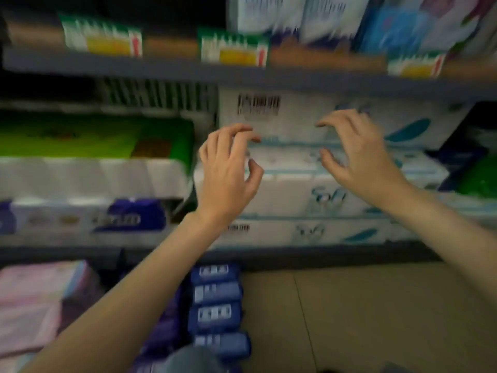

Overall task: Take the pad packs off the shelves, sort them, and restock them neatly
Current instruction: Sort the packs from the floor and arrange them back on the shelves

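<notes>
The picture is blurred by motion. A stack of white packs with teal print (295, 184) fills the middle shelf, the top one (301, 114) showing a barcode. My left hand (228, 168) hovers in front of the stack's left end, fingers loosely curled, holding nothing. My right hand (355, 149) hovers over the stack's middle, fingers spread and bent, also with nothing in it. Neither hand clearly touches a pack. Below, several dark blue packs (215, 305) lie in a row running toward me, with pink packs (35, 297) at the lower left.
Left on the middle shelf are a green pack (94, 135), white rolls (88, 176) and a purple-and-white pack (129, 216). The upper shelf (161, 67) carries price tags (234, 49) and blue-white packs (336, 17). Tan floor (363, 319) lies at the lower right.
</notes>
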Demonstrator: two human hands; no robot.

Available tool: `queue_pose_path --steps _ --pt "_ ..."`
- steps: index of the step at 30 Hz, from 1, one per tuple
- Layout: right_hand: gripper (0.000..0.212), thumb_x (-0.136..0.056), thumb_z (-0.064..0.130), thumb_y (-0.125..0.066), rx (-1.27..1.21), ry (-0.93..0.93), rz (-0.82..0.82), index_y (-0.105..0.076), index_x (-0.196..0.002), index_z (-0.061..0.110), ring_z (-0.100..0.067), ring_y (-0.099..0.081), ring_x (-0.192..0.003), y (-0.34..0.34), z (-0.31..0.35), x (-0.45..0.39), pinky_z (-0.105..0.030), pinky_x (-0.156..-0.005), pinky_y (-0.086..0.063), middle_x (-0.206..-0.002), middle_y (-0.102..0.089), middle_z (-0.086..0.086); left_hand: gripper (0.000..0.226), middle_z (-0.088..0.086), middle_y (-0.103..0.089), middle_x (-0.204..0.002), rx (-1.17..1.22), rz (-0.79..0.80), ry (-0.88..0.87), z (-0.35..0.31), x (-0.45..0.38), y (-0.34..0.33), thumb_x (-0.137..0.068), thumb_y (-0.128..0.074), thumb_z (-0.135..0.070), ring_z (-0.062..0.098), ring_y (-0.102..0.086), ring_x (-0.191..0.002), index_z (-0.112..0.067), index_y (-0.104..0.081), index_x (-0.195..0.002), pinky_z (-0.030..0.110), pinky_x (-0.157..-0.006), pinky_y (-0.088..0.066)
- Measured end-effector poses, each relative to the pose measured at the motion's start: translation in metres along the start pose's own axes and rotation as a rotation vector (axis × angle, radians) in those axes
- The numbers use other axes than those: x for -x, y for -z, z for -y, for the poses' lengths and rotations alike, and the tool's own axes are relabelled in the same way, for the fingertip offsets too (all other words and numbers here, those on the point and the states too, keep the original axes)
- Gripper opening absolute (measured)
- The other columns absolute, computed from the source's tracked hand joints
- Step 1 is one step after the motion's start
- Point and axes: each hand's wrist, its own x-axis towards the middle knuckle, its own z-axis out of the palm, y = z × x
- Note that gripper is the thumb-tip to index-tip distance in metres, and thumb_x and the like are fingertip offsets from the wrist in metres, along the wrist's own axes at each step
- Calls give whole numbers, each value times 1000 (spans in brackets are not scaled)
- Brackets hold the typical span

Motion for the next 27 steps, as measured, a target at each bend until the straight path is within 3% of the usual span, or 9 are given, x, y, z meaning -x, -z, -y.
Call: queue_pose_path --steps 4,8,10,13,16,19,20,24,27 --pt "42 -82 14 -59 -16 -20 393 -53 -123 7 -39 -49 -112 -72 10 63 -50 -94 -36 -119 -52 -17 29 12 -55 -112 -59 263 74 25 81 -16 -77 -49 -20 23 -44 -103 -14 -50 -105 33 -85 -34" --pt "50 -92 28 -53 -10 119 776 -36 -139 21 -21 -34 -129 -138 25 110 -35 -106 -25 -138 -38 -2 33 10 -57 -106 -163 541 138 52 150 -17 -74 -43 -21 23 -47 -96 -12 -56 -103 37 -77 -38" --pt "54 -93 27 -52 -38 160 857 -31 -143 22 -19 -32 -132 -168 29 124 -32 -107 -25 -143 -35 0 33 12 -59 -101 -261 683 174 69 178 -15 -69 -60 -12 31 -57 -89 -9 -61 -102 43 -73 -44" --pt "58 -95 26 -51 -77 207 996 -26 -146 19 -21 -27 -137 -215 38 140 -33 -109 -26 -150 -27 -3 53 9 -64 -87 -427 922 155 94 220 -10 -40 -86 -10 31 -64 -68 -12 -67 -90 44 -57 -51" --pt "58 -97 26 -47 -90 228 1107 -22 -148 17 -25 -21 -141 -272 45 158 -35 -112 -22 -155 -17 -6 52 9 -64 -83 -562 1010 209 109 245 -2 -34 -86 -11 33 -64 -65 -13 -69 -84 46 -56 -51" --pt "56 -99 15 -39 -106 229 1166 -15 -150 17 -27 -10 -145 -322 53 172 -38 -115 -15 -159 -3 -7 44 10 -58 -112 -650 1117 330 120 258 6 -69 -72 -12 33 -58 -103 -12 -62 -111 46 -87 -40" --pt "58 -98 8 -37 -112 230 1162 -13 -151 18 -27 -6 -145 -335 54 175 -39 -115 -13 -159 1 -6 43 10 -57 -115 -661 1152 326 124 260 7 -72 -68 -11 31 -57 -107 -11 -60 -115 43 -90 -38" --pt "70 -94 -5 -37 -142 157 1122 -7 -151 21 -29 -1 -145 -359 52 180 -44 -114 -15 -159 6 -5 39 8 -67 -77 -615 1213 128 140 274 -2 -42 -71 -6 27 -66 -62 -10 -69 -81 39 -63 -53" --pt "69 -94 -7 -37 -198 119 1106 -10 -151 21 -30 0 -145 -361 48 176 -42 -115 -18 -159 4 -7 41 6 -71 -86 -601 1238 80 143 274 -27 -47 -77 -4 24 -69 -70 -14 -71 -87 39 -71 -54"
